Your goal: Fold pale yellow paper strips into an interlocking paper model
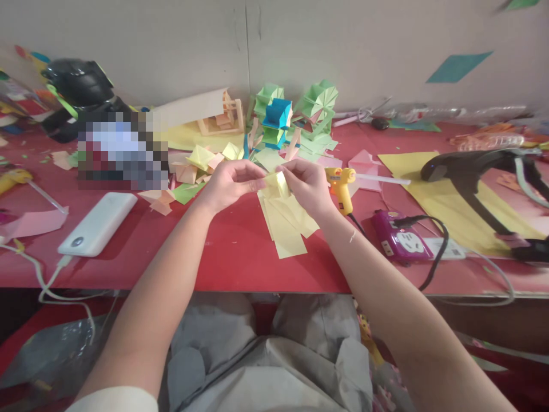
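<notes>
Between my hands is a small piece of folded pale yellow paper (277, 185), raised above the table. My left hand (231, 186) pinches its left end with thumb and fingers. The upper right side of the paper is gripped by my right hand (309, 187). Below it, several flat pale yellow paper strips (285, 229) lie overlapping on the red table (240, 252). Just right of my right hand sits a yellow glue gun (342, 189) with a clear glue stick in its back. Folded yellow and peach paper pieces (201, 160) lie beyond my left hand.
Green and blue folded-paper models (277, 123) stand near the wall. A white power bank (98, 223) with a cable lies left. To the right are a purple power socket (401, 237), its cords, a black head strap (467, 183) and a yellow sheet (446, 212).
</notes>
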Demonstrator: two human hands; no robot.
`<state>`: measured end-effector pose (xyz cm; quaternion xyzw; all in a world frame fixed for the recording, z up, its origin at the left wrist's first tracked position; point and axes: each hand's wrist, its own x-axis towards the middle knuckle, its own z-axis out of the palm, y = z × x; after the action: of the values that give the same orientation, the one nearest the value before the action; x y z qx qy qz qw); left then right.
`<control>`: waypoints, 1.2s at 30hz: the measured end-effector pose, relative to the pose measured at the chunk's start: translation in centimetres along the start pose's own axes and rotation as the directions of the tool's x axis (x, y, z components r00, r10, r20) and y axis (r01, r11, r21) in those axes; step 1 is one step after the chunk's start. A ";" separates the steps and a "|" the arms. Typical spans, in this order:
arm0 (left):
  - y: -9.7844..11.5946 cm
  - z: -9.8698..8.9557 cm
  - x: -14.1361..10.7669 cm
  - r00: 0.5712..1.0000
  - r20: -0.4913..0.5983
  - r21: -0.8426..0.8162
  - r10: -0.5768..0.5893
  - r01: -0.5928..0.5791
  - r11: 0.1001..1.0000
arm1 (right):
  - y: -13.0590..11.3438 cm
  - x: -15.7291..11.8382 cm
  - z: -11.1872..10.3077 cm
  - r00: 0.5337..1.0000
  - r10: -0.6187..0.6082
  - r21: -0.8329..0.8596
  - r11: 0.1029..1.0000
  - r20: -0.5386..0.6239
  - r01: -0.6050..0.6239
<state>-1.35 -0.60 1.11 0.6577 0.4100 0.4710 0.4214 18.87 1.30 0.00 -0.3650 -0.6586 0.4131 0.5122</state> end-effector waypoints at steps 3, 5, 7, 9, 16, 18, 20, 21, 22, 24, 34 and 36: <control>-0.2 0.3 0.1 0.997 -0.076 0.054 0.020 -0.016 0.998 | 0.2 0.0 0.1 1.000 -0.014 0.008 1.000 0.003 0.014; -0.4 0.3 0.1 0.993 -0.116 0.094 0.023 -0.012 0.996 | 0.2 0.0 0.1 1.000 -0.019 0.012 1.000 0.019 0.019; -0.5 0.2 0.2 0.990 -0.142 0.112 0.020 -0.004 0.994 | 0.1 0.0 0.0 0.999 -0.025 0.019 1.000 0.044 0.024; -0.5 0.1 0.2 0.987 -0.161 0.114 0.017 0.001 0.994 | -0.2 0.0 0.0 0.996 -0.029 0.038 0.999 0.090 0.025; 0.0 -0.3 0.0 0.984 -0.153 0.044 -0.091 0.099 0.994 | -0.5 -0.2 0.2 0.987 -0.019 0.003 1.000 0.157 0.019; 0.1 -0.3 0.0 0.982 -0.144 0.029 -0.125 0.131 0.991 | -0.2 -0.2 0.3 0.989 -0.016 -0.013 1.000 0.149 0.019; 0.2 -0.3 0.0 0.980 -0.147 0.032 -0.134 0.140 0.990 | 0.1 -0.2 0.3 0.989 -0.027 -0.022 0.999 0.148 0.030; 0.2 -0.2 0.0 0.979 -0.148 0.036 -0.137 0.144 0.989 | 0.1 -0.1 0.3 0.988 -0.033 -0.024 0.999 0.147 0.037; 0.2 -0.2 0.0 0.979 -0.148 0.040 -0.138 0.145 0.989 | 0.1 -0.1 0.3 0.988 -0.037 -0.025 0.999 0.147 0.041; 0.2 -0.2 0.0 0.983 -0.133 0.046 -0.126 0.133 0.990 | 0.1 -0.1 0.3 0.988 -0.029 -0.025 0.999 0.154 0.033; 0.2 0.0 -0.1 0.980 -0.085 0.066 -0.182 0.188 0.980 | 1.0 0.2 -0.1 0.967 0.053 -0.013 0.999 0.249 -0.052; 0.3 0.1 -0.1 0.980 -0.050 0.075 -0.191 0.194 0.978 | 0.9 0.1 -0.2 0.963 0.056 -0.042 0.998 0.263 -0.046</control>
<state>-1.22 -0.84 1.31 0.6209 0.4992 0.4252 0.4296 19.08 1.77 -0.73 -0.3326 -0.7185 0.4595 0.4025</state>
